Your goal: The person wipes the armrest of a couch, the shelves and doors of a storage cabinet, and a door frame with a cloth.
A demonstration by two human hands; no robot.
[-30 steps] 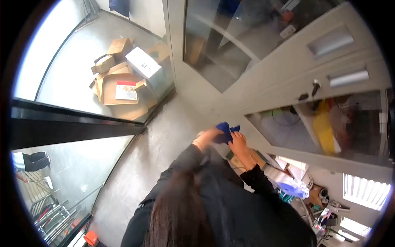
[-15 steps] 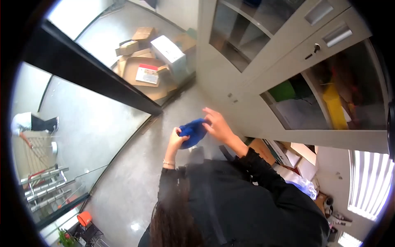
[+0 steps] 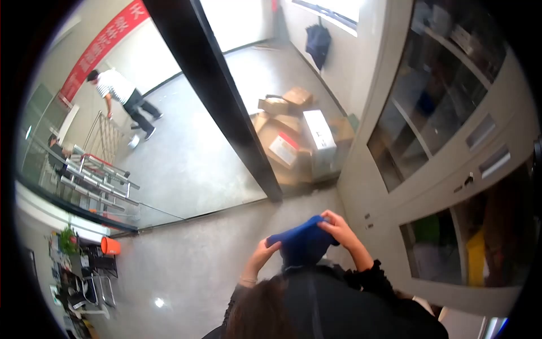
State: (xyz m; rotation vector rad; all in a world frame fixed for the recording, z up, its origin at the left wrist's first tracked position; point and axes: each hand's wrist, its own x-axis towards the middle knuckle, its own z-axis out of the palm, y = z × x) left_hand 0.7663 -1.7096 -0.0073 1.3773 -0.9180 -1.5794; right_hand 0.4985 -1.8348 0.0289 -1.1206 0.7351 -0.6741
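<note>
A piece of blue cloth (image 3: 305, 243) is stretched between my two hands, just in front of my body. My left hand (image 3: 262, 256) pinches its left edge between thumb and fingers. At the cloth's upper right corner, my right hand (image 3: 339, 229) grips it in the same way. The cloth hangs down between the hands, its lower part close to my black clothing. What kind of cloth item it is, I cannot tell.
A grey cabinet (image 3: 389, 226) with glass doors stands at the right. Behind the glass partition's black post (image 3: 226, 90) lie cardboard boxes (image 3: 298, 96) and a white box (image 3: 319, 130). A person (image 3: 121, 93) bends near a metal rack at the upper left. An orange bin (image 3: 110, 246) stands left.
The view has turned and tilted up. My right hand has closed on the blue cloth, which now spreads wider between both hands. The person in the background shows more fully.
</note>
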